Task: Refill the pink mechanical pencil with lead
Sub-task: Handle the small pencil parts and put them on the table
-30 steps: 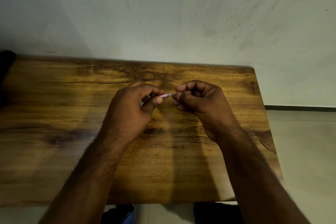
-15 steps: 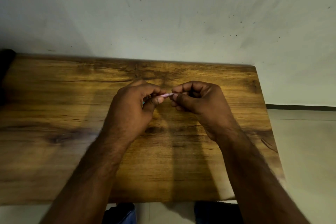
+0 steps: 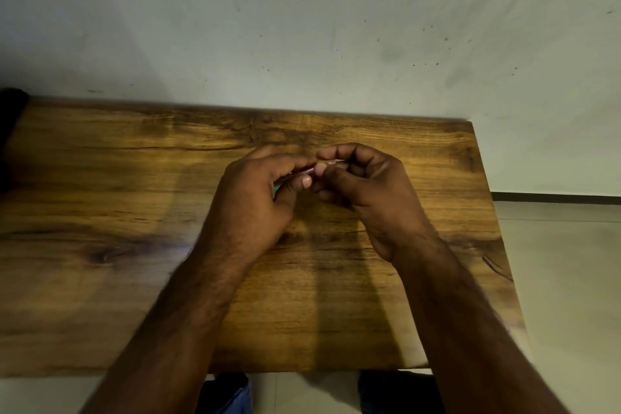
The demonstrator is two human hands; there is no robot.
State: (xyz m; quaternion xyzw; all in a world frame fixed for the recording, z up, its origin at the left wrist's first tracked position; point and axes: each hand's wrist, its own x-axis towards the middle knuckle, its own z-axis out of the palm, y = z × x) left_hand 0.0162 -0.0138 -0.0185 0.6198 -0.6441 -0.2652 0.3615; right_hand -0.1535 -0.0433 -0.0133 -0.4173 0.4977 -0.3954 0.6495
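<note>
Left hand (image 3: 258,191) curls round pink pencil (image 3: 304,172), holds it sideways above wooden table (image 3: 100,198), likely to keep it steady. Right hand (image 3: 363,178) pinches at pencil's end, fingertips together. Lead too thin to see.

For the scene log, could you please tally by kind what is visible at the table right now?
Hands: 2, left hand and right hand
Pink mechanical pencil: 1, held between both hands, mostly hidden
Wooden table: 1
Total: 4
</note>
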